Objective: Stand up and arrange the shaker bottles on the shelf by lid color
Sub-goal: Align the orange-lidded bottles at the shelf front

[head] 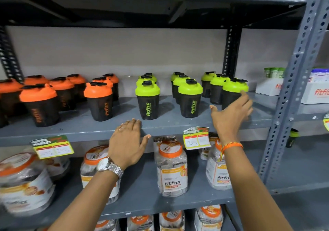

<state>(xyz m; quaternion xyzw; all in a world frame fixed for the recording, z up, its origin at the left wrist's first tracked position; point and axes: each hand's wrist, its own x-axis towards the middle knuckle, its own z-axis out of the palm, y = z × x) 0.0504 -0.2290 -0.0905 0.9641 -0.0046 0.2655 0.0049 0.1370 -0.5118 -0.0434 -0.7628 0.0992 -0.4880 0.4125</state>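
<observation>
Dark shaker bottles stand upright on a grey metal shelf (124, 129). Several with orange lids (98, 91) fill the left half. Several with green lids (147, 90) stand in three short rows on the right half. My right hand (231, 115) is open, fingers spread, right beside the front-right green-lidded bottle (233, 88); its fingertips reach the bottle's side, and I cannot tell if they touch it. My left hand (127, 141) lies flat with its fingers on the shelf's front edge, holding nothing. It wears a metal watch and a ring.
Clear jars with orange lids (171, 168) stand on the shelf below. Price tags (195, 140) hang from the shelf edge. A perforated grey upright post (292, 88) bounds the shelf on the right. White boxes (315, 91) sit on the neighbouring rack.
</observation>
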